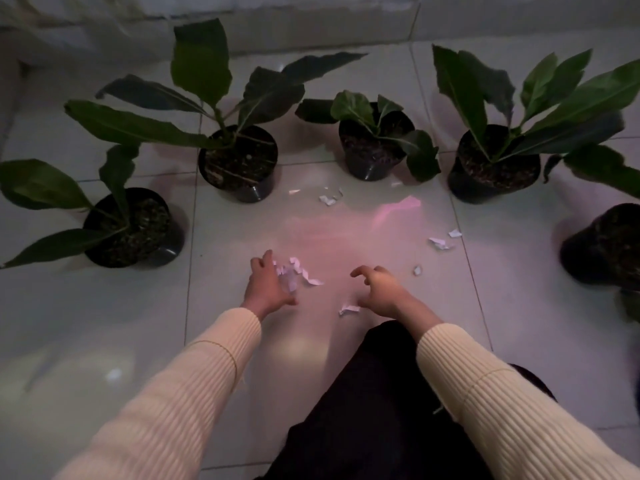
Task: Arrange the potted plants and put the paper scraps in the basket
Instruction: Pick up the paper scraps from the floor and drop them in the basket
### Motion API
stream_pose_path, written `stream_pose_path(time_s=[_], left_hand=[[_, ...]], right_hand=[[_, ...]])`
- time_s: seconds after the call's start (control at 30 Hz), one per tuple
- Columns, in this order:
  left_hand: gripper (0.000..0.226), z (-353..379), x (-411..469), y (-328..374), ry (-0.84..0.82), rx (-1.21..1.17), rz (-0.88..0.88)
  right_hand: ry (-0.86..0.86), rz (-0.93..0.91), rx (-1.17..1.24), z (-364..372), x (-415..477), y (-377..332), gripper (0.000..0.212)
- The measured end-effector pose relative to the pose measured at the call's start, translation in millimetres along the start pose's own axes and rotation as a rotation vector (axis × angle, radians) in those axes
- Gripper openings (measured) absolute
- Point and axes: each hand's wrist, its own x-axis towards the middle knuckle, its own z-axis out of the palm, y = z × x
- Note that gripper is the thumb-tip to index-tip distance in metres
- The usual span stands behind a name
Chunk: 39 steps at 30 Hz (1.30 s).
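Several black pots with broad green leaves stand in an arc on the tiled floor: one at the left (pixel 133 226), one behind it (pixel 239 162), a small middle one (pixel 375 143), a large right one (pixel 495 164), and one at the right edge (pixel 606 244). White paper scraps lie scattered: near the middle pots (pixel 329 199), at the right (pixel 441 242), a single bit (pixel 417 270), and one (pixel 349 309) by my right hand. My left hand (pixel 266 285) curls over a cluster of scraps (pixel 299 271). My right hand (pixel 379 289) hovers with fingers spread, holding nothing. No basket is visible.
A pale wall base (pixel 311 26) runs along the back behind the pots. My dark-clothed knee (pixel 381 393) fills the lower middle. A pink light patch (pixel 394 209) glows on the glossy tiles between the pots and my hands.
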Motion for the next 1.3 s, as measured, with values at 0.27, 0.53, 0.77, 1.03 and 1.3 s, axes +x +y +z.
stream_pose_path(time_s=[0.27, 0.53, 0.77, 1.03, 1.3], left_hand=[[0.103, 24.2, 11.2, 22.3, 0.006, 0.051, 0.088], [0.045, 48.7, 34.1, 45.1, 0.046, 0.061, 0.185], [0.032, 53.9, 64.1, 71.1, 0.144, 0.012, 0.199], [0.086, 42.3, 95.1, 90.2, 0.195, -0.080, 0.164], [0.135, 17.9, 126.2, 94.1, 0.109, 0.035, 0.160]], right_hand=[[-0.096, -0.088, -0.133, 28.7, 29.7, -4.1, 0.050], [-0.056, -0.227, -0.175, 25.0, 42.9, 11.3, 0.021], [0.323, -0.059, 0.159, -7.6, 37.5, 57.4, 0.010], [0.601, 0.211, 0.595, -53.1, 36.2, 119.3, 0.017], [0.727, 0.229, 0.527, -80.2, 49.4, 152.9, 0.063]])
